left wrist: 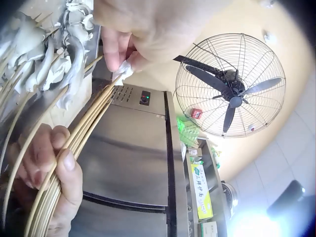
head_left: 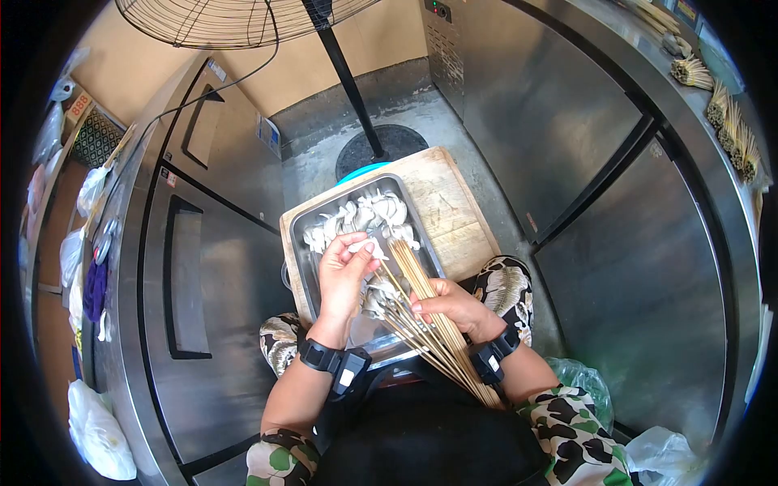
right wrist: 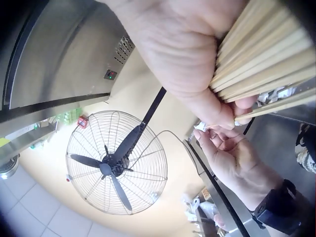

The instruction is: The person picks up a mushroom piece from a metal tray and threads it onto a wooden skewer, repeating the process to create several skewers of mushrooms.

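My left hand (head_left: 342,274) pinches a small soft whitish piece of food (left wrist: 125,72) between thumb and fingertips, right at the tip of a bamboo skewer. A thick bundle of bamboo skewers (head_left: 415,275) lies in the grip of my right hand (head_left: 459,309), the thumb pressed across it. Below both hands stands a metal tray (head_left: 295,243), with more grey-white pieces (head_left: 369,212) heaped at its far end. Several loaded skewers (head_left: 397,320) fan out at the near end, their pale food ends in the tray and their bare sticks towards my body.
Under the tray lies a wooden board (head_left: 458,215). A standing fan (head_left: 347,73) rises behind it. Steel cabinets flank me on the left (head_left: 223,275) and right (head_left: 632,275). Skewer bundles (head_left: 733,134) line the right counter; a green plastic bag (head_left: 582,381) lies beside my leg.
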Motion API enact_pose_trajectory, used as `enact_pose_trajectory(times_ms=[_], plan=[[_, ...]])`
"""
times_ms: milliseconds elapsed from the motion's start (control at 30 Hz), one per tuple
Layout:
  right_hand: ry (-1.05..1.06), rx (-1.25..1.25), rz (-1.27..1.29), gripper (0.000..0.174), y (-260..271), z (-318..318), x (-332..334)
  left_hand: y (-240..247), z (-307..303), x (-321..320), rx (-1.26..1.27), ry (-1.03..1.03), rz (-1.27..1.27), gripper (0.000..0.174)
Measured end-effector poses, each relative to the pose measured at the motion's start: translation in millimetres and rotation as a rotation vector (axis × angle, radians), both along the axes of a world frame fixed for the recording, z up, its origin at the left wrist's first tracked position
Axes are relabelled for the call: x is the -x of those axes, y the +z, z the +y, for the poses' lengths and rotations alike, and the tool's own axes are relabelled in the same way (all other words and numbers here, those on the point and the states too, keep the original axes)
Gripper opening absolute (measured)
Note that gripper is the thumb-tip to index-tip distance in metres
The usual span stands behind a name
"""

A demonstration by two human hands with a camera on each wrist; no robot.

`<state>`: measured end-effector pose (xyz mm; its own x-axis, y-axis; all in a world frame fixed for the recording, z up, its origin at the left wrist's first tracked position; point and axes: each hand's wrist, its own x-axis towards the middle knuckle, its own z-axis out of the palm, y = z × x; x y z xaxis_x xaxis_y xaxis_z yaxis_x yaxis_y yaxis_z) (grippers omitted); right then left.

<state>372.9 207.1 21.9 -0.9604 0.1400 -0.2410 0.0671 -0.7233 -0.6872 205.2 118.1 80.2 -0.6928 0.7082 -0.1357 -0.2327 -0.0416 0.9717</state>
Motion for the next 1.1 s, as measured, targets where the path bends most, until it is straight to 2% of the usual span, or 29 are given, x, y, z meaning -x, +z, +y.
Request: enact_pose_trajectory(times_ms=[167,533,667,767,867,1000,1033,1100], plan=[[0.001,-0.007,0.010,0.011,0.7,0.0,-0.4,3.5,0.4,1.2,0.002,0.026,-0.184,0.015],[-0.020,-0.049,-0.017,0.010,7.3,-0.9,-1.7,10.4,-2.7,-6.3,0.118,-0.013,-0.168,0.015],[-0.030,-0.063,-0.033,0.011,10.2,-1.5,-2.2,7.2,-6.9,-11.1,0.134,-0.041,-0.177,0.014],[-0.052,-0.105,-0.050,0.011,10.0,-1.4,-1.5,0.8,-11.2,-22.3,0.238,-0.077,-0.159,0.014],[-0.074,-0.155,-0.093,0.012,9.0,-2.0,-0.3,-2.7,-15.5,-24.1,0.217,-0.070,-0.213,0.014],[-0.092,-0.230,-0.147,0.013,4.1,-2.2,-0.1,-3.7,-22.6,-12.9,0.298,-0.158,-0.232,0.026],[-0.094,-0.229,-0.161,0.014,5.7,-1.7,-1.2,4.1,-25.2,-10.6,0.330,-0.172,-0.205,0.031],[-0.085,-0.229,-0.158,0.013,4.6,-1.9,-2.5,3.9,-36.8,-2.1,0.335,-0.184,0.015,0.030]])
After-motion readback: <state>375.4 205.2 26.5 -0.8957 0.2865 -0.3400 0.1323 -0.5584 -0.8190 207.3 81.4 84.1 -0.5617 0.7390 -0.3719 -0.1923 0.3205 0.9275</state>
